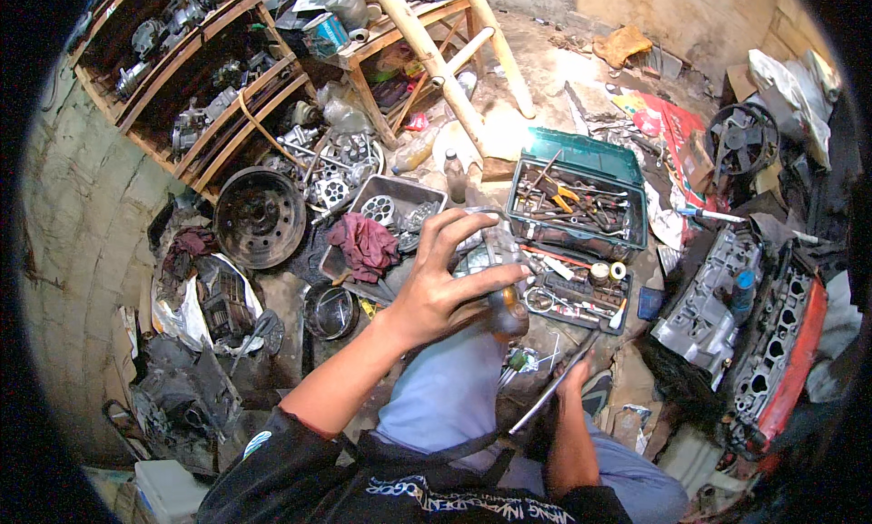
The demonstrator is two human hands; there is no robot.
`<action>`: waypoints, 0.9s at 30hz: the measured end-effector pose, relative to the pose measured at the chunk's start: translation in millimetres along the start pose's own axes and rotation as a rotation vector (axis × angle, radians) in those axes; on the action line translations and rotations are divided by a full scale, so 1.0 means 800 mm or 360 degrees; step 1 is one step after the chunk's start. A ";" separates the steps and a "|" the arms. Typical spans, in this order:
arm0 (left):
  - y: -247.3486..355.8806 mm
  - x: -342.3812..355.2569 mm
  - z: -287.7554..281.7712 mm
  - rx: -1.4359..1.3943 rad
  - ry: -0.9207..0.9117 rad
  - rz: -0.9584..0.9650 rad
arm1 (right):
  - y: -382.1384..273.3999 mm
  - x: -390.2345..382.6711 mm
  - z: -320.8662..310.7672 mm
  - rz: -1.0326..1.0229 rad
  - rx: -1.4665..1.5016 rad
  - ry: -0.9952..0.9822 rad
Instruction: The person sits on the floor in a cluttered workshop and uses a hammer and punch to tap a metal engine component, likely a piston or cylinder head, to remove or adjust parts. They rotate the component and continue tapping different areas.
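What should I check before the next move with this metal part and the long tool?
1. Left hand grips the metal part: ok, fingers wrap over its top.
2. Right hand holds the long tool: ok, though the hand is mostly hidden.
3. Tool tip meets the part: cannot tell, the left hand and part cover it.
4. Part is steadied over the lap: ok, it sits above the blue trousers.
5. Spare tools within sight: ok, the green toolbox lies open just beyond the part.
6. Floor around the knees is free: not ok, an engine block and loose parts crowd it.
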State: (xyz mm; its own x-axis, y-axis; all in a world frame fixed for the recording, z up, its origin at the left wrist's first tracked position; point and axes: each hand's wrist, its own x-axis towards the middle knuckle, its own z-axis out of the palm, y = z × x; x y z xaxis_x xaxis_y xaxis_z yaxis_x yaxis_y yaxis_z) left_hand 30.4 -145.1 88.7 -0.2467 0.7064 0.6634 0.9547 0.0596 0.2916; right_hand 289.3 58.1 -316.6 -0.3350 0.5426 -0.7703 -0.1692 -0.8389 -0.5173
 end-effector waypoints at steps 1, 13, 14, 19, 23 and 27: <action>0.001 0.006 -0.003 -0.0023 0.0006 0.0013 | -0.026 -0.022 0.026 -0.0302 -0.0115 -0.0039; -0.022 0.014 -0.001 -0.0063 0.0037 0.0059 | -0.179 -0.336 0.173 -0.2075 -0.1775 -0.1222; -0.020 0.011 0.001 -0.0065 0.0039 0.0048 | -0.178 -0.344 0.179 -0.2255 -0.1802 -0.1298; -0.016 0.014 0.000 -0.0108 0.0067 0.0049 | -0.151 -0.348 0.205 -0.2676 -0.1629 -0.1420; -0.018 0.011 -0.002 -0.0107 0.0044 0.0071 | -0.144 -0.350 0.209 -0.2752 -0.1618 -0.1326; -0.015 0.011 -0.003 -0.0122 0.0046 0.0032 | -0.142 -0.363 0.212 -0.2954 -0.1743 -0.1124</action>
State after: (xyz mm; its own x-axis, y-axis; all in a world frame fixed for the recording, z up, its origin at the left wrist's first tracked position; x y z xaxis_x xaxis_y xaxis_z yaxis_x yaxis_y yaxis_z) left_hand 16.4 -141.7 92.8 -0.2333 0.6861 0.6891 0.9442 -0.0097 0.3292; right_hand 248.7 -11.7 29.1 -0.6717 0.1405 0.7274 -0.2562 0.8772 -0.4060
